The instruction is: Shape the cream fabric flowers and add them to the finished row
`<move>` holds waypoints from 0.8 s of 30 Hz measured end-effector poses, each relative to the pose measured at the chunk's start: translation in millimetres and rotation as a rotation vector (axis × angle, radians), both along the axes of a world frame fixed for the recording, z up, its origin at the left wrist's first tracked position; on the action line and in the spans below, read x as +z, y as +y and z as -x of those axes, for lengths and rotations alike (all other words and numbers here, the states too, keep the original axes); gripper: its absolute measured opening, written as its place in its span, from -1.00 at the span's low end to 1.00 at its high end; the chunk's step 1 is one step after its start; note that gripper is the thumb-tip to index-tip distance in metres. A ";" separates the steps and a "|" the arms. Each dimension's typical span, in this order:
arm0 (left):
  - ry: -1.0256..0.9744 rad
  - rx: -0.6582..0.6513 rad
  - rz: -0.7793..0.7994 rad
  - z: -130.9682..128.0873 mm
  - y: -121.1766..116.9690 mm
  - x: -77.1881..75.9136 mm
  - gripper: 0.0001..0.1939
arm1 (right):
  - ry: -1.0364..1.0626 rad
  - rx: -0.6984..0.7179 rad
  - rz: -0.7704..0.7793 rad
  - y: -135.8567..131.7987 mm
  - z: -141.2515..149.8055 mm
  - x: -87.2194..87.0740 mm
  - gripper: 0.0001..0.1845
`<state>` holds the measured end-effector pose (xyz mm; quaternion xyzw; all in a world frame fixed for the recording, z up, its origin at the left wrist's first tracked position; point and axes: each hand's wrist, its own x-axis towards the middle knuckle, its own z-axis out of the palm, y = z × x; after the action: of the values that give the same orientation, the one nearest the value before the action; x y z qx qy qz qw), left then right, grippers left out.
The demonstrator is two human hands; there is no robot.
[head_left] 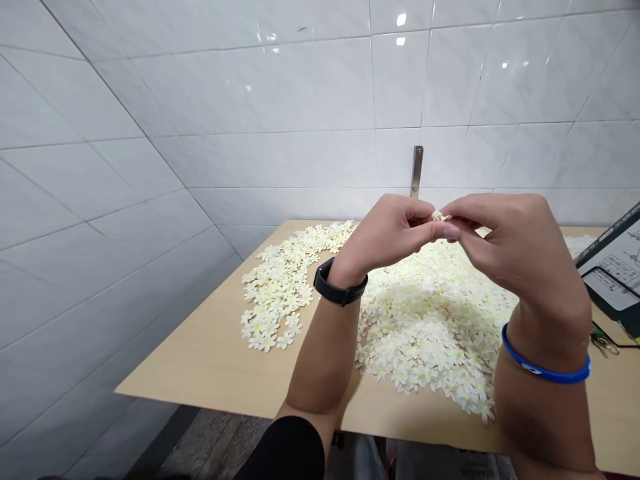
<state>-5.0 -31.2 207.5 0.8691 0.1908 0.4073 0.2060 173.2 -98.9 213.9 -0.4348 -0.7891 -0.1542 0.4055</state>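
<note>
A small cream-white artificial flower is pinched between the fingertips of both hands, raised above the table. My left hand, with a black band at the wrist, closes thumb and fingers on its left side. From the right, my right hand, with a blue wristband below it, grips the flower's other edge. The fingers cover much of the flower. Beneath the hands spreads a large heap of white flowers with pale yellow centres. A smaller curved pile of similar flowers lies to the left.
The light wooden table meets a tiled wall. A metal bracket stands upright at the back. On the right are a dark-edged box with printed drawings and some keys.
</note>
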 end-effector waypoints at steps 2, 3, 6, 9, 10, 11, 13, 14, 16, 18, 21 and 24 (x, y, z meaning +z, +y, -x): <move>-0.031 -0.025 -0.025 1.0 5.4 -2.0 -0.45 | 0.039 0.022 0.052 7.2 -1.5 -0.9 -0.77; -0.047 -0.038 -0.039 1.2 7.4 -2.9 -0.48 | 0.076 0.040 0.076 10.4 -1.9 -1.2 -0.79; -0.049 -0.096 -0.004 1.0 11.2 -5.0 -0.52 | 0.175 0.076 0.124 17.2 -2.5 -2.2 -0.82; 0.011 -0.121 0.122 2.2 13.3 -6.5 -0.56 | 0.112 0.046 0.132 18.5 -3.6 -3.3 -0.81; 0.036 -0.125 0.161 3.5 13.8 -6.7 -0.55 | 0.066 0.043 0.139 18.0 -4.2 -3.7 -0.79; 0.062 -0.136 0.195 5.0 14.1 -6.7 -0.52 | 0.023 0.050 0.149 17.3 -4.7 -4.0 -0.77; 0.103 -0.178 0.249 7.9 14.4 -6.4 -0.44 | -0.033 0.082 0.175 15.7 -5.5 -4.6 -0.73; 0.120 -0.199 0.267 8.7 14.4 -6.2 -0.41 | -0.043 0.091 0.182 15.3 -5.6 -5.1 -0.72; 0.136 -0.192 0.273 7.9 13.9 -6.5 -0.39 | -0.044 0.082 0.177 15.2 -5.2 -6.3 -0.72; 0.127 -0.120 0.239 4.1 13.5 -8.1 -0.40 | -0.042 0.058 0.150 16.3 -4.5 -7.8 -0.73; 0.081 -0.005 0.163 -3.2 13.7 -11.9 -0.40 | -0.037 0.026 0.118 18.5 -3.7 -9.4 -0.75; 0.029 0.010 0.091 -6.2 14.9 -14.8 -0.43 | 0.027 0.010 0.104 21.4 -3.5 -10.4 -0.78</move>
<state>1.2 -16.3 192.7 0.8636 0.2167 0.3865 0.2406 176.7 -77.5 203.5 -0.4532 -0.7927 -0.1050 0.3940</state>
